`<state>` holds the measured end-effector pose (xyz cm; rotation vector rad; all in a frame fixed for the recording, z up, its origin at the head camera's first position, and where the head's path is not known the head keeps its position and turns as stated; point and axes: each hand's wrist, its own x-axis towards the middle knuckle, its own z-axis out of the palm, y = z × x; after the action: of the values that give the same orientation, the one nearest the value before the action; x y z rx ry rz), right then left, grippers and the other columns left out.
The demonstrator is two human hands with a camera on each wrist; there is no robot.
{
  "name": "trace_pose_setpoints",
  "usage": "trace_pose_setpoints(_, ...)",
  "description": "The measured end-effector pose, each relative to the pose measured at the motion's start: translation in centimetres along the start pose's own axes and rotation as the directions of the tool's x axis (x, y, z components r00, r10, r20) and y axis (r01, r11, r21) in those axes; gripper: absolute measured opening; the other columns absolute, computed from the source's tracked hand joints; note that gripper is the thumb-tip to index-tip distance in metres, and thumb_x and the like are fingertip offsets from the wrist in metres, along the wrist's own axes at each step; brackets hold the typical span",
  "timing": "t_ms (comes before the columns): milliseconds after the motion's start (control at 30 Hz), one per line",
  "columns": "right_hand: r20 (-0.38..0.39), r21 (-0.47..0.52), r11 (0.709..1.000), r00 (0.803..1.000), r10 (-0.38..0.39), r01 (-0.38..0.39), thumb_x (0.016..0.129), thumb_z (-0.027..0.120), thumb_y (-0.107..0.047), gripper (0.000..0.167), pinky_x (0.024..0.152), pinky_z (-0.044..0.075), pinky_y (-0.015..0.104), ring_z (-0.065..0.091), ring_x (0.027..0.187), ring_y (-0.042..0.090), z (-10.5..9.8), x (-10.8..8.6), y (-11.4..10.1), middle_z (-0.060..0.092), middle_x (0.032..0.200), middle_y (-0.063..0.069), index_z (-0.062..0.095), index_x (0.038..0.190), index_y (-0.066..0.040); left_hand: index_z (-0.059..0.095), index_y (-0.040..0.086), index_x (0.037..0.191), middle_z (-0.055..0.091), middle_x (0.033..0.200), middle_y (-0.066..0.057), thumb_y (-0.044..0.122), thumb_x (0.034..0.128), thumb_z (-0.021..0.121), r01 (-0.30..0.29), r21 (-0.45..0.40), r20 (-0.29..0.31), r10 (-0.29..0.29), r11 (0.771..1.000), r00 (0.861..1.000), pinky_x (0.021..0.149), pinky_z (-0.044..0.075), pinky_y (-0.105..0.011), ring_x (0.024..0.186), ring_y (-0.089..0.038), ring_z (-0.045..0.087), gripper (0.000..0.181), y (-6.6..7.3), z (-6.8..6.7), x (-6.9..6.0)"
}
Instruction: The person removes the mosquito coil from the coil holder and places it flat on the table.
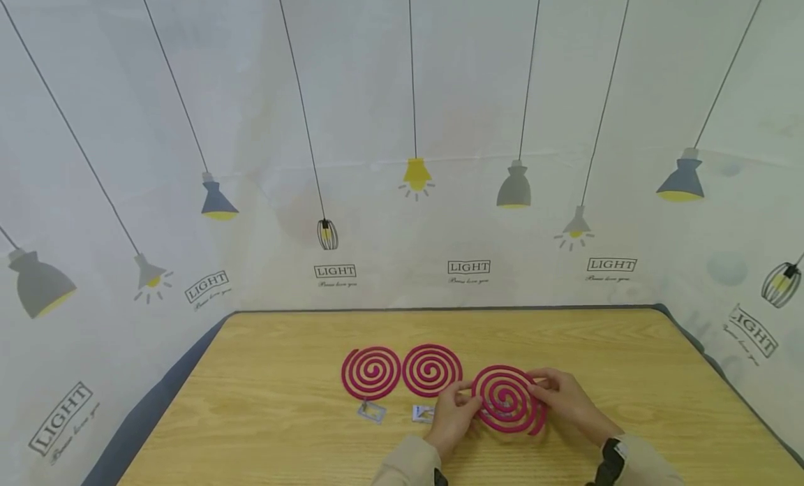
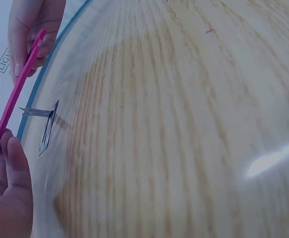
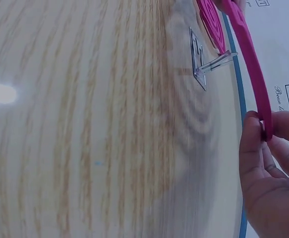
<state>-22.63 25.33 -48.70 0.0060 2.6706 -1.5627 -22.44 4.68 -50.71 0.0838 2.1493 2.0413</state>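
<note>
Both hands hold a magenta mosquito coil (image 1: 504, 396) above the table by its opposite edges. On its left edge the left hand (image 1: 453, 416) pinches it between thumb and fingers; the right hand (image 1: 568, 402) grips the right edge. Edge-on, the coil (image 2: 18, 96) looks thin and flat in the left wrist view. Below it, a small metal coil stand (image 3: 199, 59) lies on the table with its tab bent upward. From the head view, that stand is mostly hidden behind the coil. Whether coil and tab touch I cannot tell.
Two more magenta coils, a left one (image 1: 372, 369) and a right one (image 1: 430, 369), lie flat side by side on the wooden table (image 1: 276, 402). Nearer the person are two metal stands, one (image 1: 372, 411) with a raised tab, another (image 1: 423, 413) beside the left hand.
</note>
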Motion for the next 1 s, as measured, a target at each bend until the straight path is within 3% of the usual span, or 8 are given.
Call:
trace_pose_setpoints(267,-0.005,-0.006,1.0,1.0,0.01,-0.01,0.087,0.056,-0.011,0.032,0.064,0.051,0.028,0.058,0.079,0.019,-0.1,0.1,-0.3,0.061,0.087,0.009,0.053,0.113,0.007,0.055,0.0,0.111,0.061,0.07,-0.001,0.008,0.0824,0.06,-0.004,0.021,-0.011,0.004,1.0,1.0,0.048,0.048,-0.023,0.053,-0.009,0.055,0.03,0.1,-0.2,0.1)
trace_pose_setpoints(633,-0.008,0.116,0.993,1.0,0.021,-0.02,0.088,0.053,-0.006,0.031,0.066,0.053,0.032,0.061,0.081,0.024,-0.4,0.1,-0.8,0.061,0.094,0.017,0.05,0.114,0.009,0.055,-0.003,0.112,0.061,0.073,-0.001,0.006,0.0825,0.06,-0.065,0.013,-0.03,0.065,0.998,0.997,0.053,0.051,-0.026,0.057,-0.011,0.058,0.032,0.0,-0.4,0.2)
trace_pose_setpoints(1000,-0.052,0.169,0.985,0.997,0.054,-0.045,0.087,0.052,-0.007,0.031,0.069,0.053,0.031,0.062,0.081,0.022,-0.4,0.2,-1.3,0.062,0.093,0.017,0.05,0.113,0.011,0.056,0.001,0.112,0.059,0.076,0.0,0.01,0.0805,0.062,-0.069,0.052,-0.092,0.073,0.996,0.993,0.049,0.048,-0.022,0.058,-0.014,0.059,0.034,0.3,-0.4,0.6)
